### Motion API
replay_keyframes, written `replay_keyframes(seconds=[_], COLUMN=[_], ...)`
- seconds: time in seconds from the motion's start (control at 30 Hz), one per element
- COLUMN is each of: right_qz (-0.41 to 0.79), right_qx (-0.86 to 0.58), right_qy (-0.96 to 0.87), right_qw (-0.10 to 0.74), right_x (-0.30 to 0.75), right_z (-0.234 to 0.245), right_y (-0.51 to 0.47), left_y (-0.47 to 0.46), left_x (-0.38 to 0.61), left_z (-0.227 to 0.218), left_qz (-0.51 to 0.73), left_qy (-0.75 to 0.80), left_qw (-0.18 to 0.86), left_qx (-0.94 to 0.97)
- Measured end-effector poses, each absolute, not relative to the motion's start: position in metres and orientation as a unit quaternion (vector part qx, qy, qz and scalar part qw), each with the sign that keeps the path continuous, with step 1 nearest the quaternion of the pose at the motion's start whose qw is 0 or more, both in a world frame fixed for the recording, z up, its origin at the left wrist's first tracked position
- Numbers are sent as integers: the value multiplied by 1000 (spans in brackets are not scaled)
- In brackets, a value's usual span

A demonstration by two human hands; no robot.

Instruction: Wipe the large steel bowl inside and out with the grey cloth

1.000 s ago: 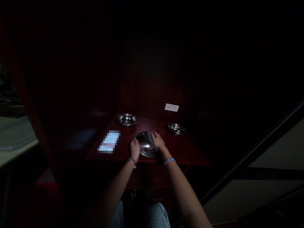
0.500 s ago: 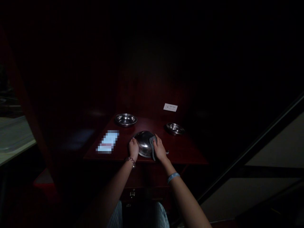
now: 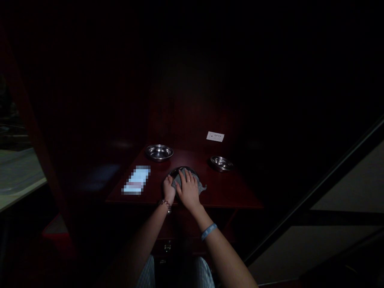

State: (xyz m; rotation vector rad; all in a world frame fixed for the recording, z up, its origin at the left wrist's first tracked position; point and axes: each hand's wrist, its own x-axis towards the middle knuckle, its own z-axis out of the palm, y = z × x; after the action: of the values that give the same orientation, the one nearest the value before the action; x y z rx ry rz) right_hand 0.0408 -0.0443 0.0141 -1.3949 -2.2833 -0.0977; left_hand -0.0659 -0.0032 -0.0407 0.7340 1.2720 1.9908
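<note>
A shiny metal bowl [image 3: 175, 173] lies upside down near the front edge of the dark red desk, mostly covered now. Gripping its left side is my left hand [image 3: 169, 191], thumb on top and a beaded bracelet at the wrist. My right hand [image 3: 189, 193] presses a grey cloth [image 3: 200, 187] onto the bowl's upturned base, its fingers spread over the fabric. A loose corner of the cloth sticks out to the right. Two more metal bowls stand upright farther back: one at the left [image 3: 159, 153], one at the right [image 3: 221, 164].
A lit, blurred-out phone-like screen [image 3: 136, 180] lies on the desk left of my hands. The desk [image 3: 237, 194] is boxed by dark panels, with a white socket plate [image 3: 215, 137] on the back wall. A pale tabletop [image 3: 21, 172] is off to the left.
My right hand has moved left with the cloth, from the bowl's right side to over its base, and its fingers have spread. My left hand keeps its place.
</note>
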Motion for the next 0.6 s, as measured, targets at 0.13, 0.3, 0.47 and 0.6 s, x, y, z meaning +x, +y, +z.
replay_keyframes(seconds=[0.13, 0.3, 0.47, 0.6], right_qz=[-24, -5, 15, 32], right_qx=[-510, -504, -504, -511], right_qy=[-830, -833, -835, -836], right_qw=[223, 229, 218, 200], right_x=[33, 33, 26, 19], right_z=[23, 30, 39, 50], right_y=[-43, -31, -20, -12], left_y=[-6, -6, -4, -5], left_x=[-65, -63, -62, -63], left_z=[-36, -33, -33, -32], left_qz=[745, 747, 757, 758], left_qy=[504, 506, 487, 481], left_qw=[358, 359, 378, 382], left_qx=[249, 239, 216, 221])
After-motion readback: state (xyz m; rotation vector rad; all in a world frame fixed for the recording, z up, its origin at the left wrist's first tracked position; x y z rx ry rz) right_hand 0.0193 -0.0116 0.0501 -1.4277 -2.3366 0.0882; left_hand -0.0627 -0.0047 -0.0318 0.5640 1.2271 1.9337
